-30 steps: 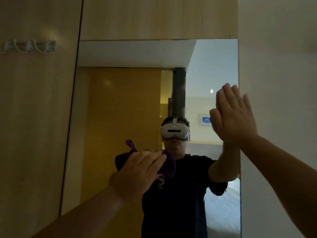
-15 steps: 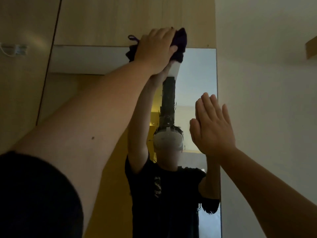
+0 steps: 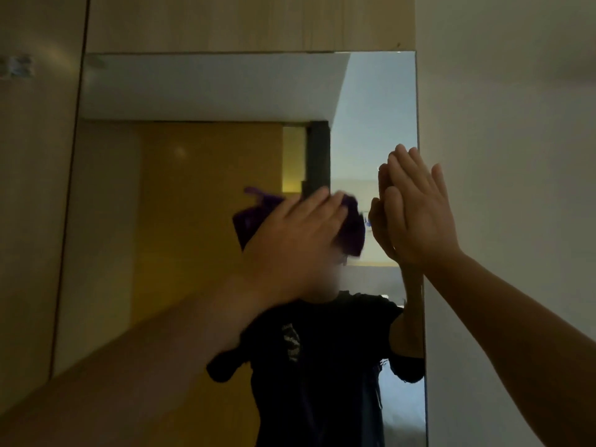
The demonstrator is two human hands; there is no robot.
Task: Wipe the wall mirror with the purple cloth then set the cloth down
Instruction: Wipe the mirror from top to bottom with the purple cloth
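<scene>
The tall wall mirror (image 3: 200,91) is set into a wooden panel, straight ahead. My left hand (image 3: 296,240) presses a bunched purple cloth (image 3: 350,227) against the glass near mid-height; the hand is blurred and covers most of the cloth. My right hand (image 3: 416,214) lies flat with fingers together against the mirror's right edge, holding nothing. The mirror reflects a person in a dark shirt and both raised arms.
Wooden panelling (image 3: 35,221) borders the mirror on the left and above. A plain pale wall (image 3: 516,156) runs along the right. A small hook rack (image 3: 17,66) hangs at the upper left.
My left hand has swept the cloth from the mirror's top edge down to mid-height. The right hand stays flat at the right edge. The view has tilted back down.
</scene>
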